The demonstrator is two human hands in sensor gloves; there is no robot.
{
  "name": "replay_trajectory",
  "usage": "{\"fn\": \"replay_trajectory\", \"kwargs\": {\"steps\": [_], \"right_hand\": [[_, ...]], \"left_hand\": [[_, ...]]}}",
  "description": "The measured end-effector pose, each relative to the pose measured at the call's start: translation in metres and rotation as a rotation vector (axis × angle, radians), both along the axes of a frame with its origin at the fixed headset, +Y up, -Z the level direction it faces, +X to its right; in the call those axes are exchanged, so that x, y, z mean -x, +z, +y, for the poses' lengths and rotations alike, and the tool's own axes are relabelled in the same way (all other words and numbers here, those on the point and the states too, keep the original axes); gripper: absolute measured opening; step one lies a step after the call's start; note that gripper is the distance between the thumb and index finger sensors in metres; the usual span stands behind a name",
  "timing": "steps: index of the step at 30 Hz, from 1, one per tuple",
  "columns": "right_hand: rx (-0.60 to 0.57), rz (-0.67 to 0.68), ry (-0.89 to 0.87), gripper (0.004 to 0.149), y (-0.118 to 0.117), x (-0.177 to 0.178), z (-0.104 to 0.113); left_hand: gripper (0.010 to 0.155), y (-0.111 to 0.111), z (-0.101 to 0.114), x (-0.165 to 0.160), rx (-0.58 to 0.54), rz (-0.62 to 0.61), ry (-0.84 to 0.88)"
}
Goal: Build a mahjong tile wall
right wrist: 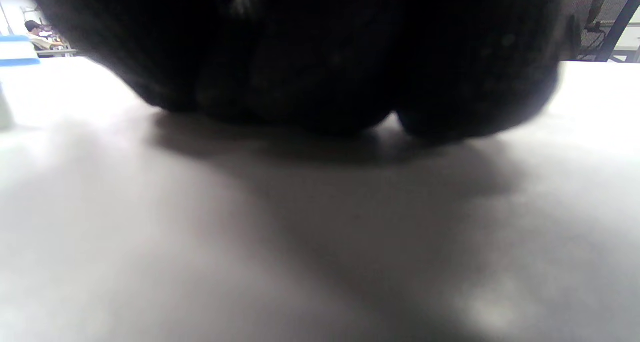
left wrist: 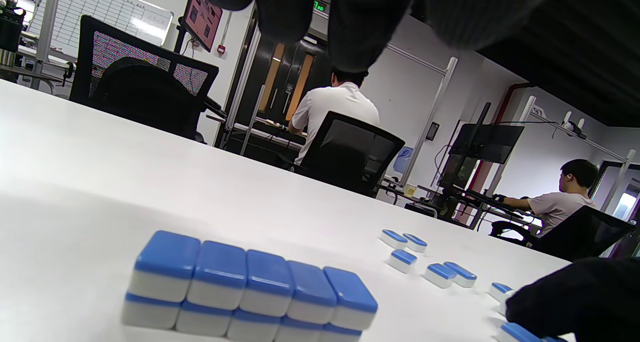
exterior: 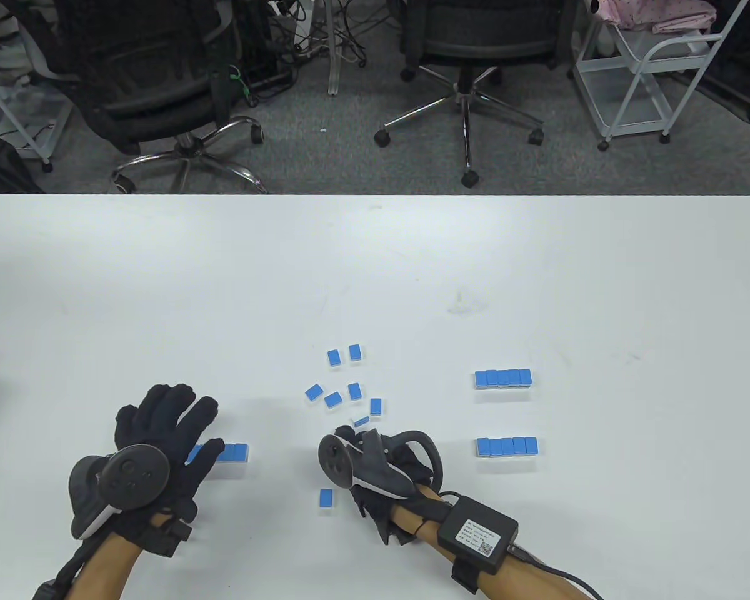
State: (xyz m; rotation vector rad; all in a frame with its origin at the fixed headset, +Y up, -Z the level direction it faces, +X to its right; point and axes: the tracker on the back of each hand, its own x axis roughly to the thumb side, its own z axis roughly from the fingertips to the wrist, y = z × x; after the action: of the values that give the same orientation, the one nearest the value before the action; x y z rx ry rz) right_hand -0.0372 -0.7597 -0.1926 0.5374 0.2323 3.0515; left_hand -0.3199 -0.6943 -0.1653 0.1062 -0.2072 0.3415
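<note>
My left hand lies open with fingers spread, just above and left of a blue-and-white tile wall. The left wrist view shows that wall as five tiles long and two high, with my left fingers hanging above it. My right hand is curled down onto the table under its tracker. Its fingertips meet a tilted loose tile, and the grip is hidden. Several loose tiles lie face down just beyond it. In the right wrist view only dark fingers show, pressed to the table.
Two more tile walls stand to the right, one far and one near. A single tile lies left of my right wrist. A sensor box is strapped to my right forearm. Office chairs stand beyond the table's far edge.
</note>
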Motion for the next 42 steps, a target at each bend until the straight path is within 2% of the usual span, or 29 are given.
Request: {"fn": "replay_trajectory", "kwargs": {"steps": [5, 11, 15, 20, 22, 26, 42], "right_hand": [[-0.009, 0.031, -0.02, 0.061, 0.003, -0.004, 0.0], [0.038, 0.089, -0.076, 0.061, 0.026, -0.022, 0.001], [0.058, 0.124, -0.1, 0.061, 0.035, -0.02, 0.0], [0.077, 0.127, -0.105, 0.062, 0.035, -0.018, -0.002], [0.058, 0.112, -0.102, 0.068, 0.037, -0.02, -0.001], [0.036, 0.118, -0.083, 0.062, 0.039, -0.018, -0.001], [0.052, 0.136, -0.116, 0.062, 0.041, -0.004, 0.0]], "left_hand": [[0.064, 0.0, 0.0, 0.0, 0.001, 0.004, 0.004], [0.064, -0.001, 0.0, 0.001, 0.004, 0.002, 0.0], [0.064, -0.004, -0.002, -0.001, 0.013, -0.005, 0.0], [0.064, -0.003, -0.002, -0.001, 0.015, -0.008, -0.005], [0.064, -0.002, -0.002, 0.001, 0.017, -0.001, -0.001], [0.064, 0.0, -0.003, 0.003, 0.023, 0.003, 0.007], [0.064, -0.001, -0.003, 0.002, 0.023, -0.003, 0.0]]}}
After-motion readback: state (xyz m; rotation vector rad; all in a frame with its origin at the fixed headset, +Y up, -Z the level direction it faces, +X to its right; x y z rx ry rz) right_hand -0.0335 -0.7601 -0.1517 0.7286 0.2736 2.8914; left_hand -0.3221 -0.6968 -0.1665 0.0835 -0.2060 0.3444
